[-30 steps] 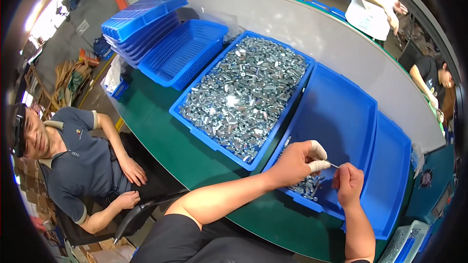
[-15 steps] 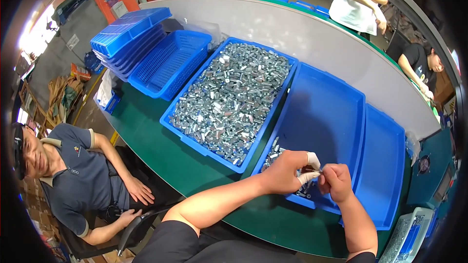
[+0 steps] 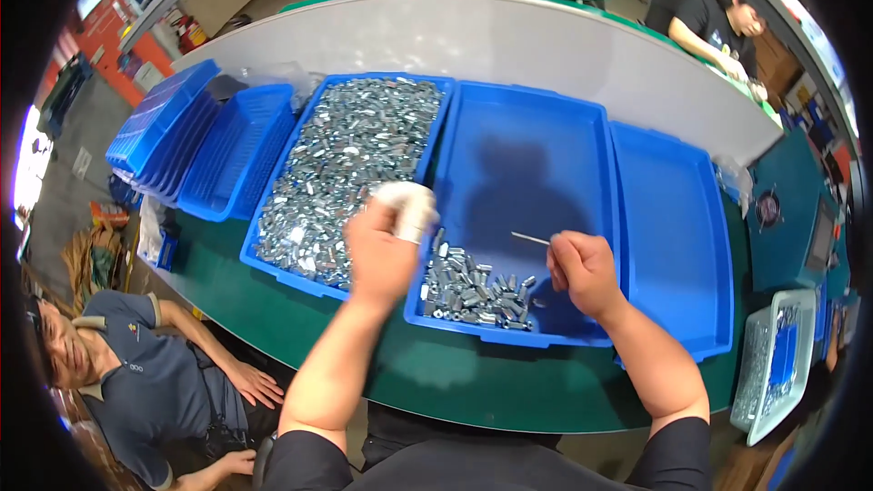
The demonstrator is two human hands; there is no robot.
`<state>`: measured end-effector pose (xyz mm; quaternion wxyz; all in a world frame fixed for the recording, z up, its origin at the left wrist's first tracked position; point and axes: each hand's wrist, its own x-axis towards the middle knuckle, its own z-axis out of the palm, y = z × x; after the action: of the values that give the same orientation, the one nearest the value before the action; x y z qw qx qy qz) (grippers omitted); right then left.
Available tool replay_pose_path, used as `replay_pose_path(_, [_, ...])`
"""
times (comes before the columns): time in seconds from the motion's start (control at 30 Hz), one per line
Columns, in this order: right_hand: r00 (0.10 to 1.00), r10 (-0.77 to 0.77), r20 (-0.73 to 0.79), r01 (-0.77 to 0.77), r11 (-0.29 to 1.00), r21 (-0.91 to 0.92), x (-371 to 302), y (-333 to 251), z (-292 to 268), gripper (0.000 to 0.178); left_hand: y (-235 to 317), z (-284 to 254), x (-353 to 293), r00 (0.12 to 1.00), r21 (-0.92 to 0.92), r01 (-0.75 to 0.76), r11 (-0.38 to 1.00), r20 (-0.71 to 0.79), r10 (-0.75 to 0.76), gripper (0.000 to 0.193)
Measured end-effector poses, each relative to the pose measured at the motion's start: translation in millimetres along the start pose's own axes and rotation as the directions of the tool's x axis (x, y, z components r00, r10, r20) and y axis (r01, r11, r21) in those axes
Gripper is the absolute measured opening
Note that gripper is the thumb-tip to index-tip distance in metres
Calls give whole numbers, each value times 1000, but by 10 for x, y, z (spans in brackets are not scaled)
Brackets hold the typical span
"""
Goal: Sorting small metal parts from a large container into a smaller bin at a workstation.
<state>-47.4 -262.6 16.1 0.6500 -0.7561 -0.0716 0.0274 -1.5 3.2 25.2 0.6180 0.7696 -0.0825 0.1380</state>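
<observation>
My right hand [image 3: 583, 273] is closed round a thin metal rod [image 3: 530, 237], which sticks out to the left above the middle blue tray [image 3: 536, 339]. Near the right edge of the left tray, my left hand [image 3: 386, 241] is held up, with white coverings on its thumb and a finger. Motion smears those fingers, so whether they hold anything is unclear. Small silvery metal pieces [image 3: 350, 141], short and tube-like, fill the left blue tray [image 3: 289, 276]. A smaller heap of similar pieces [image 3: 477, 295] lies in the near left corner of the middle tray.
Another blue tray [image 3: 677, 245] is at the right, beside a pale basket of metal parts [image 3: 773, 368] and a green machine [image 3: 796, 218]. Stacked blue baskets [image 3: 164, 123] stand far left. A seated person [image 3: 150, 373] is at my left; others work beyond the low partition [image 3: 391, 36].
My hands have parted. The left has moved leftward toward the full tray, while the right stays over the middle tray with the rod now plainly showing. The whole view has shifted.
</observation>
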Motion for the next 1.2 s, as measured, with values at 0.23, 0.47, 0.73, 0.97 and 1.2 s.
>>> replay_pose_path(0.23, [996, -82, 40, 85, 992, -95, 72, 15, 35, 37, 33, -198, 179, 840, 445, -513, 734, 439, 321, 22])
replay_pose_path(0.47, [989, -146, 21, 148, 978, -150, 65, 22, 29, 34, 70, 96, 48, 622, 514, -664, 544, 783, 19, 42])
replay_pose_path(0.73, [985, -174, 12, 174, 973, -152, 71, 24, 10, 33, 107, 181, 131, 650, 522, -625, 581, 760, 15, 27])
replay_pose_path(0.97, [993, -119, 14, 120, 984, -132, 66, 23, -6, 31, 108, 255, 242, 631, 541, -672, 506, 776, 10, 19])
replay_pose_path(1.2, [987, -158, -3, 156, 979, -134, 68, 59, 22, 31, 78, 271, 252, 610, 498, -653, 571, 793, 6, 27])
